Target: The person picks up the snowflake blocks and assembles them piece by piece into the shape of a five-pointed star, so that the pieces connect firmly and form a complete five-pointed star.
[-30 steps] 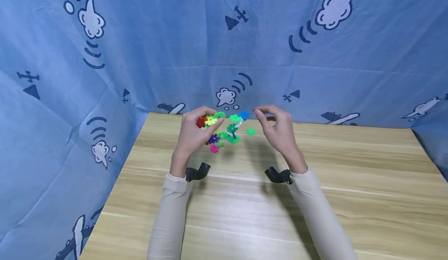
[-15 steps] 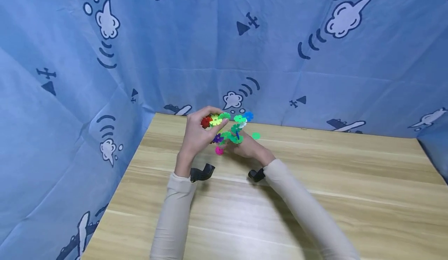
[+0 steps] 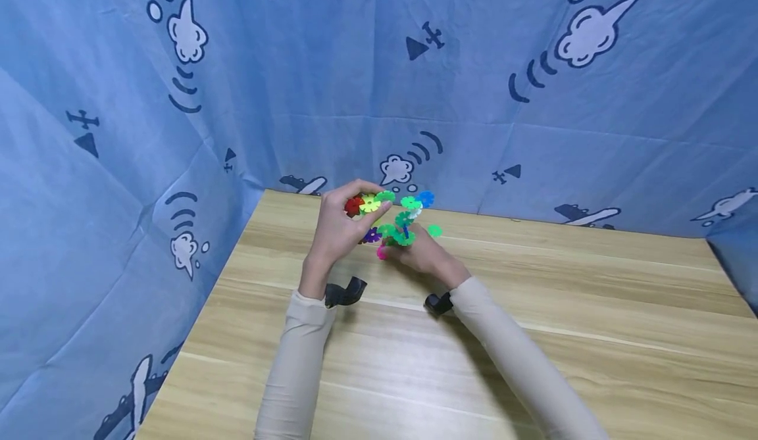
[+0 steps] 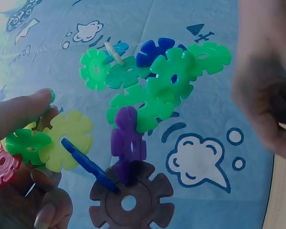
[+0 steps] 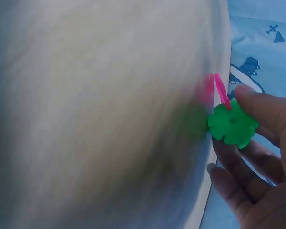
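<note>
In the head view my left hand [image 3: 340, 226] holds a joined string of coloured notched snowflake discs above the table. Its thumb and fingers grip the end with a red disc [image 3: 354, 206] and a yellow disc [image 4: 72, 139]. From there the string runs through a blue disc [image 4: 88, 164], a brown disc [image 4: 155, 202] and a purple disc [image 4: 127, 143] to several green ones. My right hand [image 3: 428, 256] is low behind this string, partly hidden by it. The right wrist view shows it pinching a green disc [image 5: 232, 126] with a pink disc [image 5: 221, 90] slotted into its edge.
A loose green disc [image 3: 435, 230] lies on the wooden table [image 3: 533, 282], right of the string. Blue printed cloth [image 3: 331, 85] hangs behind and left of the table. Black wrist mounts [image 3: 346, 292] stick out under both wrists.
My right hand has come left and down from beside the string and now grips the green and pink discs that lay there. The left hand keeps its hold; the head view has shifted a little.
</note>
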A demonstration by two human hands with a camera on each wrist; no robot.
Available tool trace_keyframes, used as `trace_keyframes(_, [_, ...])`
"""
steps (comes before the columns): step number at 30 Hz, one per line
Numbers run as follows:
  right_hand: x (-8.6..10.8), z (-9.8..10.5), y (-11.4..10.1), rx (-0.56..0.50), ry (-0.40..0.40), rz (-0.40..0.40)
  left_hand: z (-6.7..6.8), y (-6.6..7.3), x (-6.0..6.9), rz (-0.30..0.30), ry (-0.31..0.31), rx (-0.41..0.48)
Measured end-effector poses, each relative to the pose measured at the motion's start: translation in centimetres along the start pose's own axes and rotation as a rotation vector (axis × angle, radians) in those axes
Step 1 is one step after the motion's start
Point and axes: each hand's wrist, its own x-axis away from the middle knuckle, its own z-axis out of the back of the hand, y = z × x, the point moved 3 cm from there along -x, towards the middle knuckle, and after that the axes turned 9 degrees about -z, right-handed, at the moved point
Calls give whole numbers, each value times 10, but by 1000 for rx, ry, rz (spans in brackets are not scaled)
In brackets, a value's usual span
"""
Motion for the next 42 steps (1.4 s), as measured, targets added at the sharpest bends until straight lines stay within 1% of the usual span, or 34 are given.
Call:
trace_keyframes(3, [3,12,4,28,65,-8,-1,0,-1,1,-2,-2])
trace_keyframes(6, [7,28,11,10,157,-53,-2,0,-1,-3,-11,2])
trace_keyframes(9, [14,44,18,-121,229,-136,-3,0,-1,-5,-21,0])
trace_keyframes(13, [26,61,27,-418,308,-196,-6,0,0,1,-32,-7])
trace_keyframes(15, [31,67,30,-572,325,-230,-7,0,0,8,-39,-5])
trace_keyframes(17, [37,71,32,-733,314,-285,-9,1,0,14,-44,3])
trace_keyframes(21, [50,82,35,-1149,266,-371,-16,2,-1,10,-70,26])
trace_keyframes(23, [57,88,35,-1283,244,-380,-19,2,-1,9,-86,30])
trace_keyframes(24, [60,91,35,-1316,239,-379,-20,3,0,7,-91,32])
trace_keyframes(26, [65,95,34,-1309,232,-381,-21,3,0,11,-93,29])
trace_keyframes(29, [72,98,31,-1231,212,-365,-22,2,1,14,-92,25])
trace_keyframes(33, [79,97,32,-1225,224,-337,-22,1,0,15,-102,20])
trace_keyframes(35, [81,96,32,-1203,249,-317,-23,1,0,17,-109,20])
trace_keyframes(37, [82,96,32,-1144,289,-298,-23,1,0,23,-116,21])
trace_keyframes(40, [85,99,30,-1029,379,-280,-24,1,1,41,-123,33])
trace_keyframes(42, [87,102,28,-984,443,-260,-25,2,2,49,-126,46])
